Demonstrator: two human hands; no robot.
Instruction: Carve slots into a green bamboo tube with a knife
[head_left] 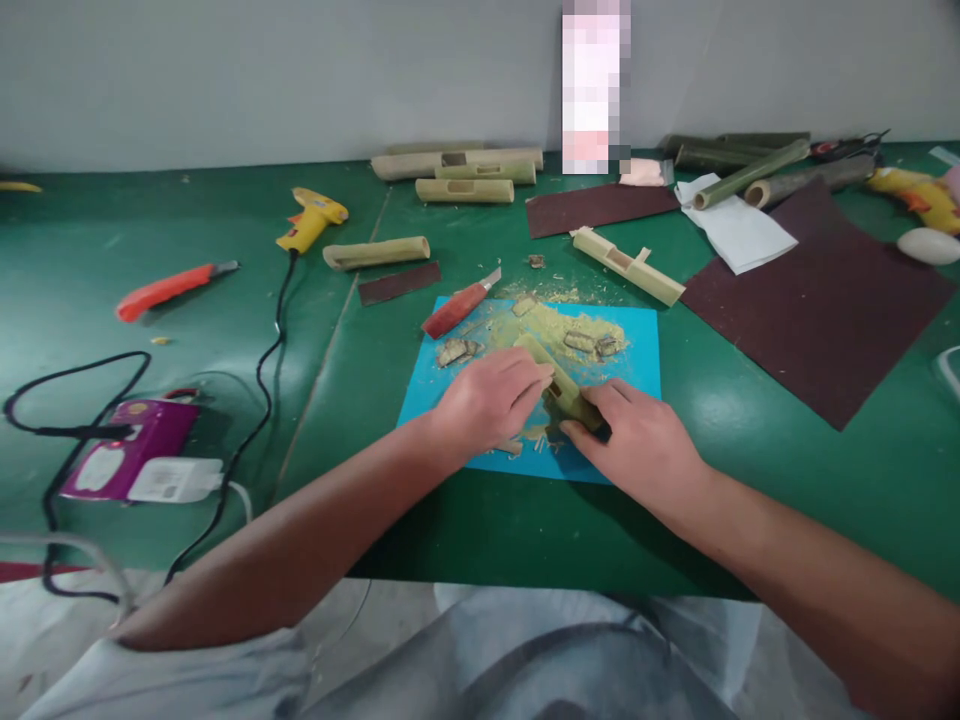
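Note:
A short bamboo tube (564, 388) with a cut-out slot lies slanted over a blue sheet (637, 380). My right hand (637, 425) is closed round its near end, thumb below and fingers on top. Closed in a pinch, my left hand (491, 395) has its fingertips at the slot's edge; anything between them is hidden. Pale green bamboo dust (551, 328) and several bark-covered chips cover the sheet, including one chip (456, 352) beyond my left hand. A red-handled knife (461, 308) rests at the sheet's far left corner.
Cut bamboo pieces lie behind, among them a slotted tube (628, 266) and another tube (377, 252). Dark brown sandpaper (817, 310) spreads at right. Leftward are a yellow glue gun (311, 220), its black cord, an orange cutter (172, 290) and a purple power strip (161, 430).

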